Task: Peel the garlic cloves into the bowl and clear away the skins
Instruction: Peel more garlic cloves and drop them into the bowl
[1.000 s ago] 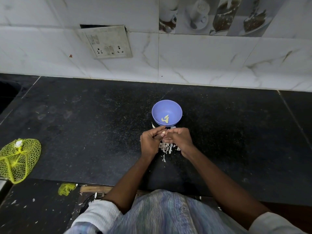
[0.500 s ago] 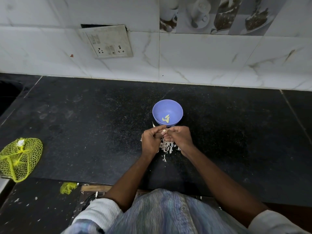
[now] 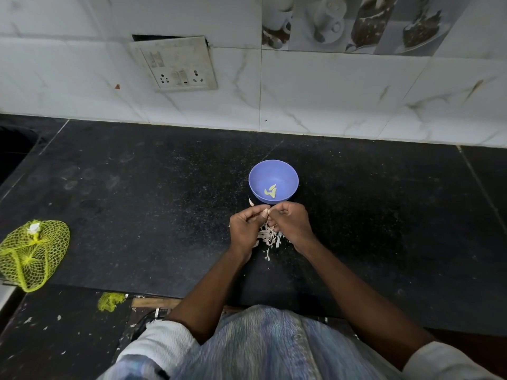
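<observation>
Both hands meeting over desk (image 3: 137, 215), pinching one clove (image 3: 265, 213) between them: left hand (image 3: 245, 227) holding, right hand (image 3: 290, 222) picking at skin. Clove too small to read long axis. Bowl (image 3: 285, 171) lying just beyond grip, slightly toward right hand, already holding few peeled cloves (image 3: 271, 191). Skins (image 3: 270, 237) piling directly under grip. Likely next: short drop forward into bowl.

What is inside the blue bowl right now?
A few peeled garlic cloves lie at the bottom of the bowl. The near wall hides the closest bit of its floor.
</observation>
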